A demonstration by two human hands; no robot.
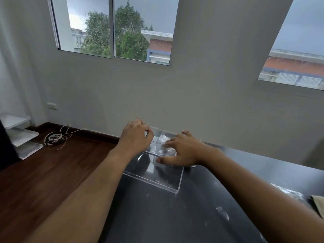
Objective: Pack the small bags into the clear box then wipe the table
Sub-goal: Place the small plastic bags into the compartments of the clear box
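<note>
- Looking through the head view, I see the clear rectangular acrylic box with inner dividers (154, 170) sitting at twelve o'clock from me, near the far edge of the black table (175, 216), probably pushed there to leave the near surface free for wiping.
- My right hand (185, 151) lies flat over the box's right rear compartment, fingers spread, pressing down on crinkled clear small bags (165, 143) so they settle below the rim.
- My left hand (135, 137) hovers at the box's eleven o'clock corner, fingers curled in; whether it pinches anything I cannot tell.
- At four o'clock, another clear bag (289, 191) lies loose beside a beige cloth (318, 204), so packing looks unfinished.
- White smudges (222, 212) dot the table, awaiting the wipe.
</note>
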